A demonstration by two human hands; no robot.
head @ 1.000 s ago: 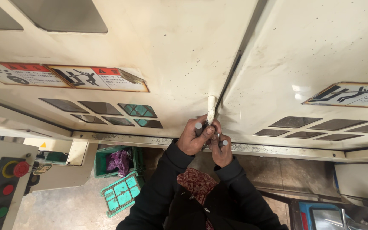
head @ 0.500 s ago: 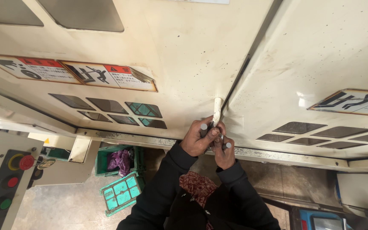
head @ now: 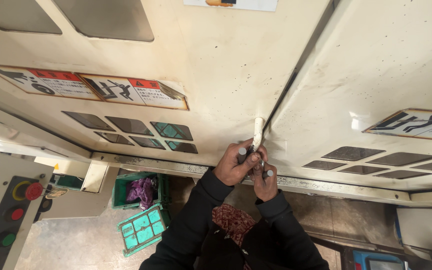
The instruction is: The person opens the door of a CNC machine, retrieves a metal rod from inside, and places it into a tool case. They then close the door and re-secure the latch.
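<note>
Your left hand [head: 233,167] has its grip clenched around the lower end of the cream door handle [head: 257,134], and your right hand [head: 265,181] is curled shut just beneath it, touching the left, though what it grasps is hidden. The handle stands upright at the seam where two cream machine doors [head: 376,80] meet, just above the metal rail [head: 176,167] along their lower edge. Left of your sleeves, green crates [head: 143,232] sit on the floor, and a control panel [head: 6,220] with coloured buttons stands farther left.
</note>
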